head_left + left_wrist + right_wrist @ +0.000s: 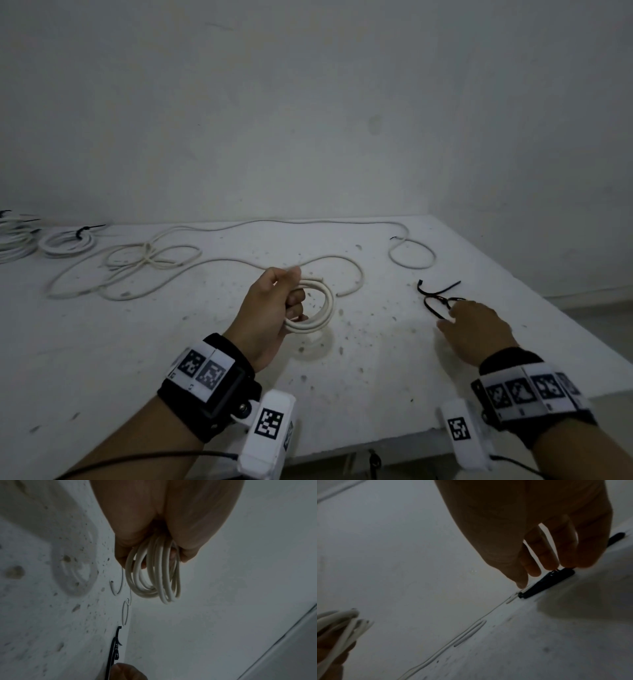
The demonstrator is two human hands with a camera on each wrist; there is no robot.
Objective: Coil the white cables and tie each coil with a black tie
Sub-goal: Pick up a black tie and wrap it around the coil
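Well, the table (479,260) is speckled and bare-looking white, and loose cables (144,260) sprawl across it beyond and to the left of the left hand (270,308), still uncoiled. Further left of that hand lie tied coils (66,241), already done. The left hand has its fingers curled round a fresh coil (318,305), holding it just above the table. Well to its right, the right hand (479,329) reaches down with fingers fairly straight onto the small heap of ties (436,296); its fingertips (551,566) touch one, but whether anything is pinched yet I cannot tell.

To my eye the coil is the risk: the loops splay in the left wrist view, and any slackening of the grip could let them spring open. The ties also look tangled, so lifting one may drag the others along or off the table edge nearby.
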